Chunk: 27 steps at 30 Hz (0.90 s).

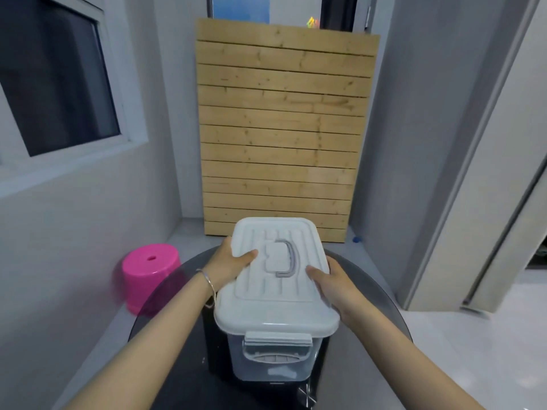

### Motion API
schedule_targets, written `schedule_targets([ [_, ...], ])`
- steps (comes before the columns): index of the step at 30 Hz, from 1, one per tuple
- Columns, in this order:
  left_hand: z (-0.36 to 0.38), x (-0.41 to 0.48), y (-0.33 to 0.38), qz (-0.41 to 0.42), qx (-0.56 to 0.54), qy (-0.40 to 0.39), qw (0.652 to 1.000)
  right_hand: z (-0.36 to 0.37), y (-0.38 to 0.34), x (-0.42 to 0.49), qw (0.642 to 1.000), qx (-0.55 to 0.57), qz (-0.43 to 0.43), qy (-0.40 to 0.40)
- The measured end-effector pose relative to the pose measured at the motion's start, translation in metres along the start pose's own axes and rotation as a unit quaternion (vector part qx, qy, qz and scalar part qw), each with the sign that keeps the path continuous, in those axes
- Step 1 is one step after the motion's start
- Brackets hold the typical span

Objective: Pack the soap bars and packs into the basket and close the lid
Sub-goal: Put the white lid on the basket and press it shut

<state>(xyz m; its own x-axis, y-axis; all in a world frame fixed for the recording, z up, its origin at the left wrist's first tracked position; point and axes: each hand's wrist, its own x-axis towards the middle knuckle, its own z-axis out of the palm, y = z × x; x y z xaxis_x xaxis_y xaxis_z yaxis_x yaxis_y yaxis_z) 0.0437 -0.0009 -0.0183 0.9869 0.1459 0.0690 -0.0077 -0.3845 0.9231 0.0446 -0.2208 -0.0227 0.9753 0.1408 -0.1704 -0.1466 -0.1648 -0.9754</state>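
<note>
Both hands on the white lid (pixel 275 267), left hand (pixel 229 263) and right hand (pixel 334 287) gripping its sides, thumbs on top. Clear basket (pixel 272 362) sits on a dark round counter (pixel 370 279), pink stool (pixel 149 276) on the floor to the left

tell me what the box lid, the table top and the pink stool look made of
Lid: white plastic, probably, matte, with moulded ribs and a grey handle.
Table top: looks like dark tinted glass; the pink stool shows through its edge.
Stool: glossy pink plastic, judging by its sheen and one-piece moulded shape.
</note>
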Motion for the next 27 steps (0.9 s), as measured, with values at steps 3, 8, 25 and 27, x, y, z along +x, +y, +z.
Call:
schedule_targets([
  [3,0.002,0.003,0.0,-0.035,-0.026,-0.016,0.999,-0.001,-0.001,-0.001,0.998,0.062,0.012,-0.024],
  [8,0.013,-0.013,0.011,0.152,0.32,0.061,0.933,0.001,0.006,-0.01,0.995,-0.043,-0.067,0.063],
  [25,0.021,-0.008,0.024,0.05,0.442,-0.068,0.893,0.007,0.054,-0.064,0.561,-0.582,-0.585,0.058],
  [27,0.023,-0.008,0.021,0.059,0.446,-0.066,0.89,0.009,0.057,-0.065,0.558,-0.573,-0.595,0.075],
])
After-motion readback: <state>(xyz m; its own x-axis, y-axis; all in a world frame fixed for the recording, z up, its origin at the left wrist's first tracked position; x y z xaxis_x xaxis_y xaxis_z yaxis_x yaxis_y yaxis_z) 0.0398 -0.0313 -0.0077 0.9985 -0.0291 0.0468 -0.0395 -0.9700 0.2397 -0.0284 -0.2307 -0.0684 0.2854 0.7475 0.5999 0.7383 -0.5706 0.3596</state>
